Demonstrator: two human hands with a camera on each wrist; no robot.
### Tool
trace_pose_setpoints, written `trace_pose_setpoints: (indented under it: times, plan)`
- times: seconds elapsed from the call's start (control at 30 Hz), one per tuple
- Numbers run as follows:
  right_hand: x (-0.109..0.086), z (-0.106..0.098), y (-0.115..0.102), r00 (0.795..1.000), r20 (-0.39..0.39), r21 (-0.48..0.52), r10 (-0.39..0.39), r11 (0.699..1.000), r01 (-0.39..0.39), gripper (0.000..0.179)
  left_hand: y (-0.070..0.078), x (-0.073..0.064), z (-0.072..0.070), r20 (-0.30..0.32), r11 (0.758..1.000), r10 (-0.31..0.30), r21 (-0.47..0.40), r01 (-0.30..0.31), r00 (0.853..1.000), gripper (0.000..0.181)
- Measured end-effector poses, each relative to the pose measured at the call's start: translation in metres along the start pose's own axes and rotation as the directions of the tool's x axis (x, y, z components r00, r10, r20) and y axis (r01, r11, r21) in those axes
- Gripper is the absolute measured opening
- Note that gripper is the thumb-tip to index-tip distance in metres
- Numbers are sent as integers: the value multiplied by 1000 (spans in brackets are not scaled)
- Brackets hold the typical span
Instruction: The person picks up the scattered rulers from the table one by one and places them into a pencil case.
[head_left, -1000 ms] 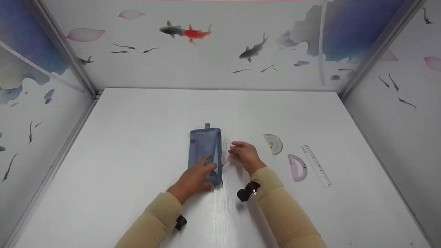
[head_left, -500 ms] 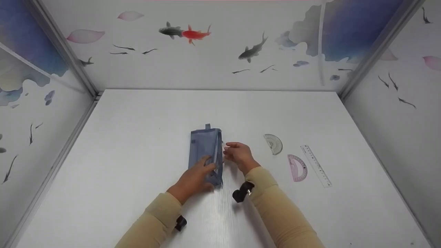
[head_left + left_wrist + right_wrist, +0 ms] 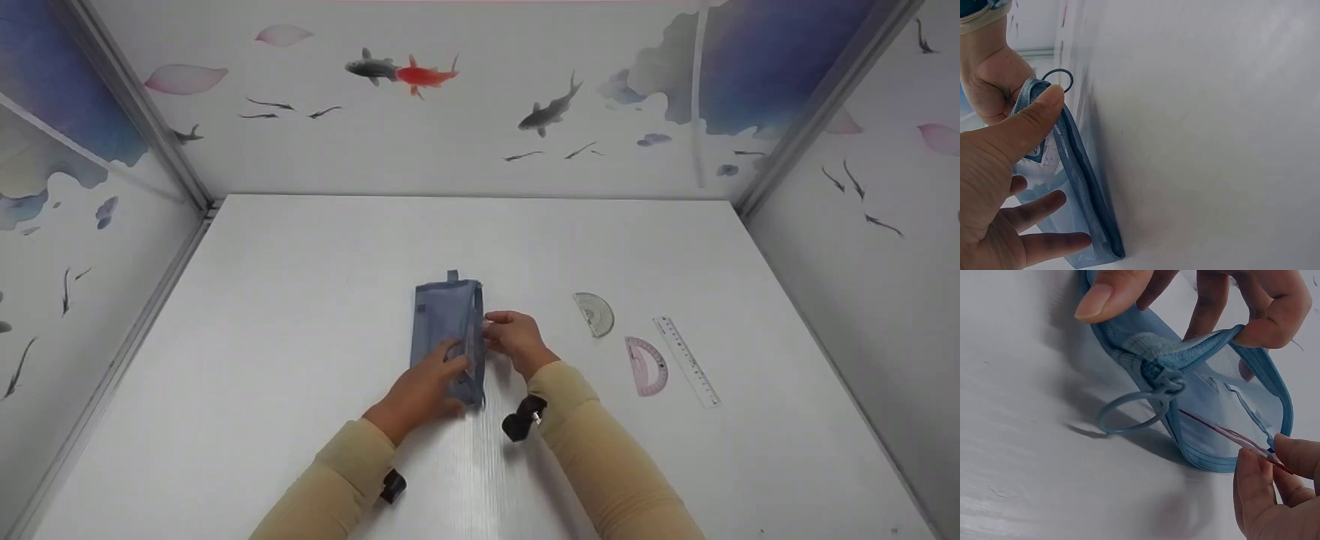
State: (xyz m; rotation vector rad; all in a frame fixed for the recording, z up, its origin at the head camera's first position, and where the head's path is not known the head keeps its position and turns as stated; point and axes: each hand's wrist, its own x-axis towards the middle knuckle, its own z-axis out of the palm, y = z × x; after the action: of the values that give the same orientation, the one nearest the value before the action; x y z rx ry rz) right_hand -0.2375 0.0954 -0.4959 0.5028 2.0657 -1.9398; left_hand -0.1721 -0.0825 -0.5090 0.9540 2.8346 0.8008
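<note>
A blue mesh pencil case lies on the white table, its zipped mouth facing right. My left hand grips the lower part of the case and holds up the edge of the mouth. In the right wrist view the mouth gapes, with a zipper pull ring hanging at one end. My right hand pinches a thin clear plate with reddish markings, apparently a set square, between thumb and fingers. Most of that plate is inside the mouth; the head view barely shows it.
Right of the case lie a clear protractor, a pink protractor and a clear straight ruler. Painted walls enclose the table at the back and both sides.
My right hand has moved left to the case's mouth, and the clear plate, visible beside the case a second ago, has slid into it. My left hand keeps its hold.
</note>
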Motion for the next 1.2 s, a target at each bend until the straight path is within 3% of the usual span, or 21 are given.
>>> trace_pose_setpoints:
  times: [0.37,0.6,1.2]
  plan:
    - [0,7,3,999,32,-51,-22,998,24,34,0,-1,0,1,1000,-16,-17,16,1000,59]
    - [-1,8,4,998,40,-49,-40,998,42,35,0,0,-2,41,998,-54,-18,55,998,63]
    - [-4,17,4,998,36,-82,-60,995,63,32,-2,0,-1,29,999,-40,-22,41,999,62]
